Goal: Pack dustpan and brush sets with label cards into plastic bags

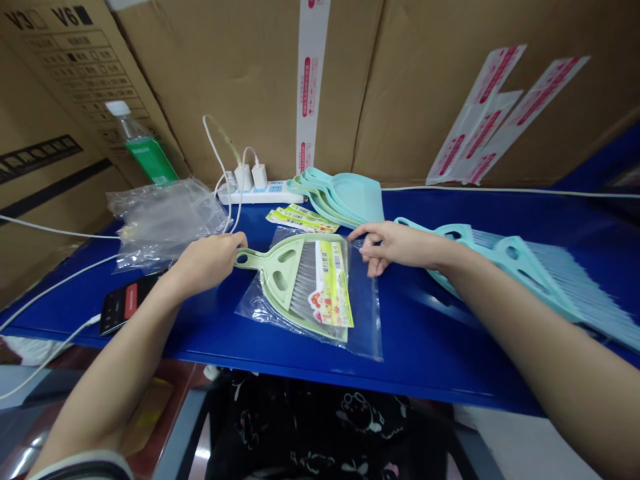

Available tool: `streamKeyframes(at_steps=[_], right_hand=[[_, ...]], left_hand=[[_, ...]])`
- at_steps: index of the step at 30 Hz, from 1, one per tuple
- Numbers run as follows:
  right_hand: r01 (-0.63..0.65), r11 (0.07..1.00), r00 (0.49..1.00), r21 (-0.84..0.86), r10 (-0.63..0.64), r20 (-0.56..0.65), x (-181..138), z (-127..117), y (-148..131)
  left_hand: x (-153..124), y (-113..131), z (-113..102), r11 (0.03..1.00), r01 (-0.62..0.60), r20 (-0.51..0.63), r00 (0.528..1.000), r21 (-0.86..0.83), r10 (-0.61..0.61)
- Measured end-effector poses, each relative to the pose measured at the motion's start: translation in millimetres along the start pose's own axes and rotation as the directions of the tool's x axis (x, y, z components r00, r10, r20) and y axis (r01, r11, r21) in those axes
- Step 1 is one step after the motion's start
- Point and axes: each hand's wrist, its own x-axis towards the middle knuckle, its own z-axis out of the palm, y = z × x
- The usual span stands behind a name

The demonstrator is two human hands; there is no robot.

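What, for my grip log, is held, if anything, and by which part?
Left hand: green dustpan set, by its handle end. Right hand: whether it grips the bag cannot be told.

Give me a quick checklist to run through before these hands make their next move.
1. Brush lying on the green dustpan: ok.
2. Label card showing its printed side: ok, it lies over part of the bristles.
3. Handle inside the clear bag: not ok, it reaches past the bag's edge.
4. Left hand at the handle's end: ok.
5. Right hand gripping the bag: cannot tell; its index fingertip is by the dustpan's far right corner.
6. Phone apart from the bag: ok.
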Motion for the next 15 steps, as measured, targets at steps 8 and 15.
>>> streamKeyframes(at_steps=[8,15], right_hand=[[0.038,0.984,0.987,-0.175,-0.01,0.158,-10.2,-3.9,1.5],[0.126,0.901,0.974,-0.415,-0.032,0.225,-24.1,-9.6,-9.6]], left_hand=[[1.4,5.5,0.5,0.994,0.081,-0.084,0.994,0.068,-0.075],[3.9,14.1,1.9,0.991,0.129,-0.123,0.984,-0.024,-0.131]])
